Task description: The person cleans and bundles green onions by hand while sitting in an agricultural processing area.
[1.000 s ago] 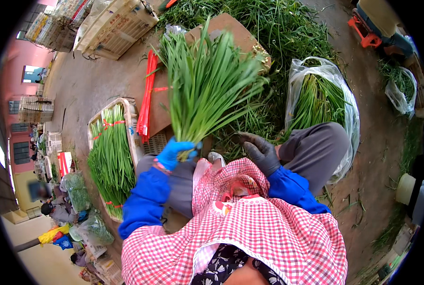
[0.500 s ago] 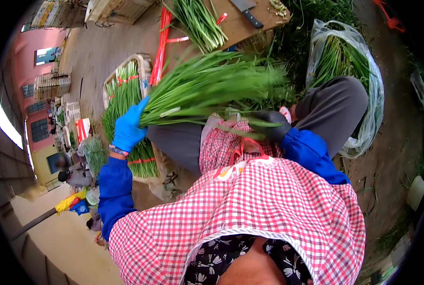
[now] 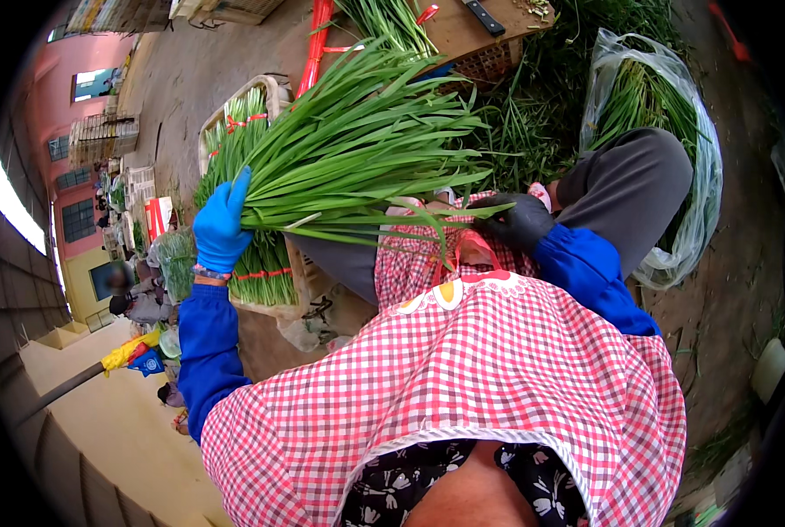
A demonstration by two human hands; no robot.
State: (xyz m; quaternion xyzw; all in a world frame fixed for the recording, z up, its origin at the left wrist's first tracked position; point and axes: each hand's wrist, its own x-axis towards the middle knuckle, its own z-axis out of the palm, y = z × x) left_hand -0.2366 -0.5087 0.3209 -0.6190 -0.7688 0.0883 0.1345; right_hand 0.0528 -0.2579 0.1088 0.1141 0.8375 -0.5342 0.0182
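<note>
My left hand (image 3: 221,224), in a blue glove, grips the stem end of a big bundle of long green leaves (image 3: 366,145) that lies sideways across my lap, leaf tips fanning to the right. My right hand (image 3: 517,221), in a dark glove, rests on my red checked apron at the lower leaf tips, fingers curled; whether it holds any leaves is unclear. Behind the left hand sits a woven basket (image 3: 274,85) with tied green bundles (image 3: 256,255).
A wooden board (image 3: 463,31) with a knife (image 3: 484,16) lies ahead, next to a red strip (image 3: 315,39). A clear plastic bag (image 3: 687,158) of greens stands at the right, loose greens (image 3: 533,132) on the ground between. Crates and a person crouch at far left.
The bundle, upright a second ago, has swung down to lie sideways over my lap. My left hand moved out to the left with it; my right hand came to the apron.
</note>
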